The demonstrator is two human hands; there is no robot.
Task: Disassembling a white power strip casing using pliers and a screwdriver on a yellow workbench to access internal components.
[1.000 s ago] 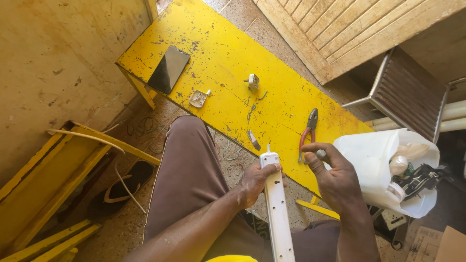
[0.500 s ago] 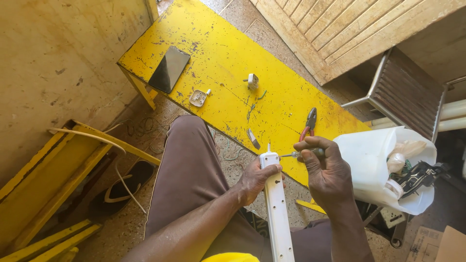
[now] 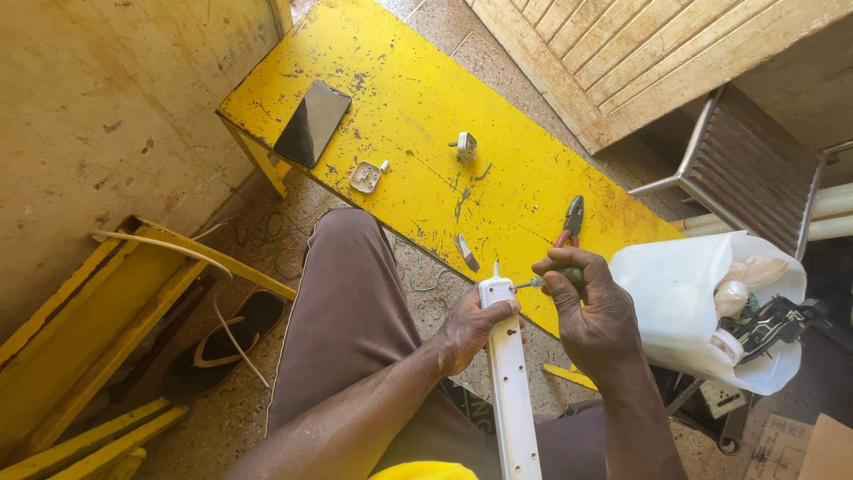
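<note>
**A:** What have the hands got?

**B:** From my seat, my left hand (image 3: 471,324) is wrapped tight around the top end of a white power strip (image 3: 510,373), thumb laid across its face. The strip runs from just below the near edge of the yellow bench (image 3: 418,98) down over my lap. My right hand (image 3: 591,311) is curled shut on a small screwdriver (image 3: 526,284), whose metal tip touches the strip's top corner.

**A:** How firm is the right grip?

**B:** Fingers folded fully round the handle, no gap showing. The handle itself is mostly hidden in my fist.

**A:** What lies on the bench?

**B:** Red-handled pliers (image 3: 570,222) at its near right edge, just above my right hand. A grey blade-like piece (image 3: 466,252) near the same edge, above the strip. Toward the middle, a white plug (image 3: 466,146) and a white plug cover (image 3: 365,176). A dark phone (image 3: 312,123) sits at the left end.

**A:** And off the bench?

**B:** A cut white jug (image 3: 675,302) with odds and ends sits right of it, beside my right hand. A metal chair (image 3: 746,160) stands beyond the jug.
</note>
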